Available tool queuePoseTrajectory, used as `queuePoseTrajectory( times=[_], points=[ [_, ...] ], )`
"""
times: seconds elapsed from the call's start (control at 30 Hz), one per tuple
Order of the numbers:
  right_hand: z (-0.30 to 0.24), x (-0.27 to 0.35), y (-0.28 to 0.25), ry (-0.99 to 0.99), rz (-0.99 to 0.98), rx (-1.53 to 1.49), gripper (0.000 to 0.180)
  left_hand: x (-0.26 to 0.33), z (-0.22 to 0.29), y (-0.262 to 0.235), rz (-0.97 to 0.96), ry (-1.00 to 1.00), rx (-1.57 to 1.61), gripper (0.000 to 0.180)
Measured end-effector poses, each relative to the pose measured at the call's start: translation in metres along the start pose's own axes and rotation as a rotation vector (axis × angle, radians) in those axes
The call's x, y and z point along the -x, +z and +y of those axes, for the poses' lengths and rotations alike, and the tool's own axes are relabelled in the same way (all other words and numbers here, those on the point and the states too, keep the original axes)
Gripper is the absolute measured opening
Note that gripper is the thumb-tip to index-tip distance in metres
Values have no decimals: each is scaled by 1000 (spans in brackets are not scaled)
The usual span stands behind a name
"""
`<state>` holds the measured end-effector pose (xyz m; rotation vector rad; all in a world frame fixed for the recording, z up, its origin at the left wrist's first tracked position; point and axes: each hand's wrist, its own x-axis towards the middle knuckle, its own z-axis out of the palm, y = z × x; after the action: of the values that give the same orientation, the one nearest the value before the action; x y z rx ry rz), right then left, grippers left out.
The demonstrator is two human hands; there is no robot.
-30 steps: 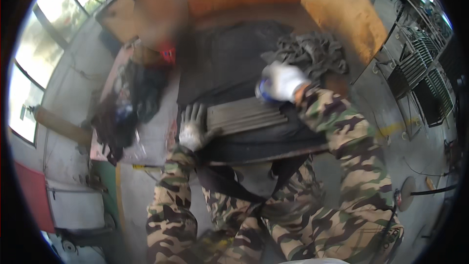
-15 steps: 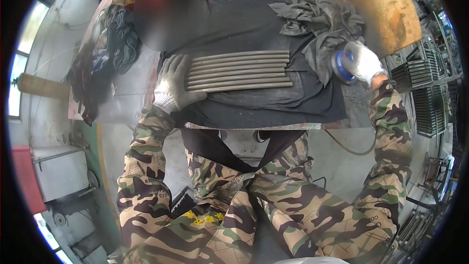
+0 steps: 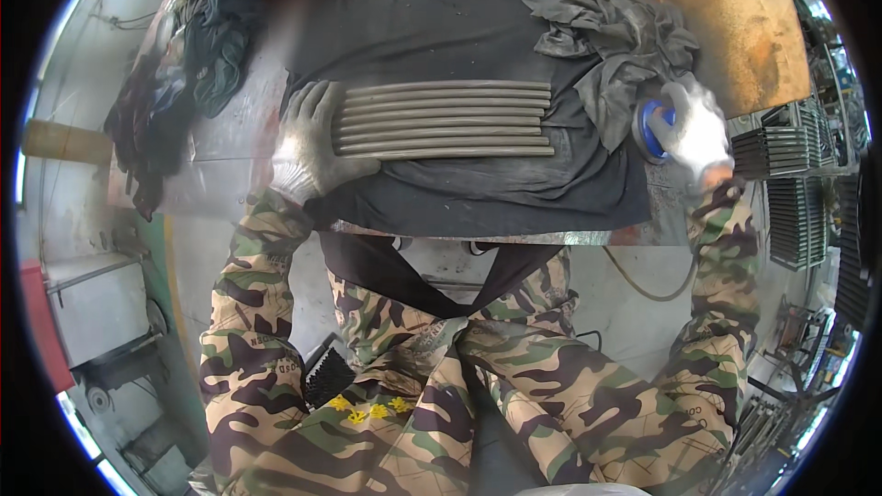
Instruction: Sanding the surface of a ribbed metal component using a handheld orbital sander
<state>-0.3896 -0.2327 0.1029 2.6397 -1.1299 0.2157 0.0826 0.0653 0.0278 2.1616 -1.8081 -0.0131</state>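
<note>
Several grey metal rods (image 3: 446, 121) lie side by side across a dark cloth (image 3: 496, 186) on the table. My left hand (image 3: 308, 142), in a whitish glove, cups their left ends. Its fingers reach up along the far side and its thumb stretches along the near rod. To the right of the rods, my gloved right hand (image 3: 698, 133) is closed on a blue round object (image 3: 655, 129) with a disc-like rim. That object stands tilted, apart from the rods. The glove covers most of it, so its kind stays unclear.
A crumpled grey rag (image 3: 616, 41) lies beyond my right hand, and a stained brown board (image 3: 735, 23) stands behind it. Dark cloths (image 3: 216, 50) are heaped at the far left. Racks of metal rods (image 3: 795, 207) stand right of the table. A hose (image 3: 652, 294) hangs below its edge.
The view has shifted a little. A blurred dark and red shape at the upper left is gone from sight. My right hand has tilted slightly with the blue object; my left stays at the rods.
</note>
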Motion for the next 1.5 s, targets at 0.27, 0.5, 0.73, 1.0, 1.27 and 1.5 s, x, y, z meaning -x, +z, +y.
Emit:
queuePoseTrajectory(
  times=[0.27, 0.5, 0.73, 1.0, 1.27, 1.5],
  points=[
    [-141, 1, 33, -237, 200, -462, 65, 3, -4, -1, -2, 31, 47, 116],
    [-188, -10, 57, -288, 34, -546, 78, 0, -3, -5, -66, 39, 0, 119],
    [-88, -42, 1, -18, 21, -609, 22, 0, 1, -4, -78, 27, 28, 123],
    [5, -80, 30, 14, -545, -288, 45, -2, 3, -12, 51, 136, 2, 109],
    [74, -89, 126, -517, -501, 402, 25, -19, 19, -17, -48, 73, 140, 114],
    [43, -87, 53, 33, -481, -473, 53, -4, 13, -21, -42, 34, 131, 114]
  ],
)
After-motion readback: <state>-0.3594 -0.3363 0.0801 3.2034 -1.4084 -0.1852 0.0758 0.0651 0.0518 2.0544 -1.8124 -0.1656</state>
